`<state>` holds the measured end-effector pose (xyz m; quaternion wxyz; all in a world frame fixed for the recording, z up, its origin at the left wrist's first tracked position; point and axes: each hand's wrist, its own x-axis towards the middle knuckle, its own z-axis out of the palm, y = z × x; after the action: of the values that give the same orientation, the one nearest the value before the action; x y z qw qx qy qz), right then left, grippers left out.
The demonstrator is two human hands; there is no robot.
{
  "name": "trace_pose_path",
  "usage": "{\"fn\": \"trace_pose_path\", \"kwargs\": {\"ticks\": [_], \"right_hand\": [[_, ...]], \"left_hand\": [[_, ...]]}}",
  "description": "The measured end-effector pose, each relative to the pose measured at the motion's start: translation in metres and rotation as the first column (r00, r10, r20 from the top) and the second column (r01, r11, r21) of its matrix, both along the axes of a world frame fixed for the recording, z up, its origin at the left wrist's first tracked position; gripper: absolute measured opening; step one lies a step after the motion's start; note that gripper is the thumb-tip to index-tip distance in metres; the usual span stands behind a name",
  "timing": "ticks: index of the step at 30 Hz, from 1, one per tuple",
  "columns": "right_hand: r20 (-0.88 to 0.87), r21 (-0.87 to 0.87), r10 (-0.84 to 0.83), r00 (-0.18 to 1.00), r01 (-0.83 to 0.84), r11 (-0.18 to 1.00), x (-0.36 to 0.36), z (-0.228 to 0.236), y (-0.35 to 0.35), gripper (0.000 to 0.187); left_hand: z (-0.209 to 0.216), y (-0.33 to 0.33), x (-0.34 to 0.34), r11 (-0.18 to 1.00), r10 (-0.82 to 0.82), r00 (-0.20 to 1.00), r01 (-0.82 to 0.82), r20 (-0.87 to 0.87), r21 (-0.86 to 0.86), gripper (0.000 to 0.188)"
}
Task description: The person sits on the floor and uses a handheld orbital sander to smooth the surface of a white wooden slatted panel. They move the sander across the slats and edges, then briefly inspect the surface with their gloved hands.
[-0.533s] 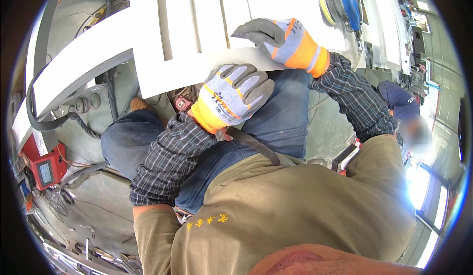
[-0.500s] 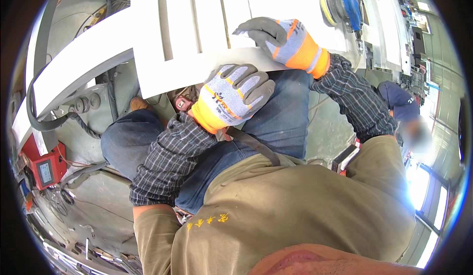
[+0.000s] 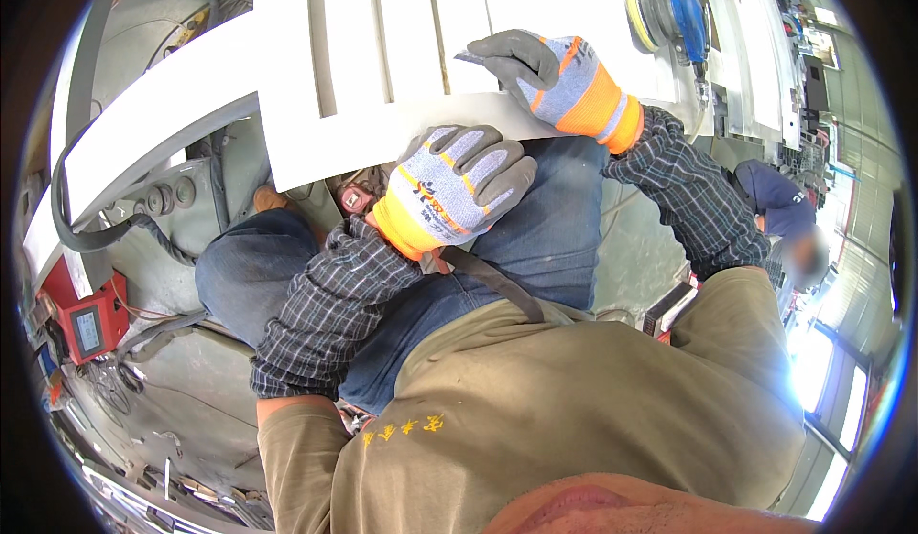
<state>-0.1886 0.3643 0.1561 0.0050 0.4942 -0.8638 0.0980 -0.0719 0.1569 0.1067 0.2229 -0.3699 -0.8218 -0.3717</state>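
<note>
My right hand, in a grey, blue and orange work glove, is closed in a pinch above a white panel. A small thin flat piece, dark and bluish, sticks out from its fingertips; its exact kind cannot be made out. My left hand, in a matching glove, lies by the panel's near edge over my lap. Its fingers are curled together, their tips turned under, so whatever they hold is hidden. Long narrow grooves run across the panel away from me.
A round sander with a blue body and yellow pad rests on the panel at the right. A black hose loops at the left above a red box with a display. Another person bends down at the far right.
My right hand has shifted slightly to the right with the thin flat piece in its fingers. My left hand has stayed almost in place.
</note>
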Motion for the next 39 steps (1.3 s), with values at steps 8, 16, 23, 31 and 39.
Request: {"fn": "trace_pose_path", "kwargs": {"ticks": [8, 16, 23, 31, 39], "right_hand": [[-0.029, 0.017, 0.063, 0.998, -0.062, 0.998, -0.001, 0.005, 0.001, 0.036], [0.281, -0.001, -0.048, 0.959, 0.05, 0.999, -0.002, 0.013, 0.0, 0.022], [0.314, -0.041, 0.006, 0.949, 0.007, 0.999, -0.002, 0.014, 0.002, 0.028], [0.189, -0.055, -0.176, 0.966, 0.19, 0.98, 0.001, -0.006, -0.003, 0.035], [-0.015, 0.035, 0.01, 1.0, -0.01, 0.999, 0.001, 0.001, -0.004, 0.046]], "left_hand": [[0.002, -0.001, -0.003, 1.0, 0.0, 0.999, 0.001, -0.046, 0.014, 0.041], [0.002, -0.001, 0.0, 1.0, -0.016, 1.0, 0.016, -0.007, 0.02, 0.041], [0.003, -0.002, -0.001, 1.0, -0.003, 0.999, 0.004, -0.046, 0.024, 0.039], [0.002, 0.0, -0.003, 1.0, 0.002, 1.0, -0.002, -0.03, 0.006, 0.044], [0.002, -0.001, -0.003, 1.0, -0.011, 0.999, 0.01, -0.03, -0.022, 0.044]]}}
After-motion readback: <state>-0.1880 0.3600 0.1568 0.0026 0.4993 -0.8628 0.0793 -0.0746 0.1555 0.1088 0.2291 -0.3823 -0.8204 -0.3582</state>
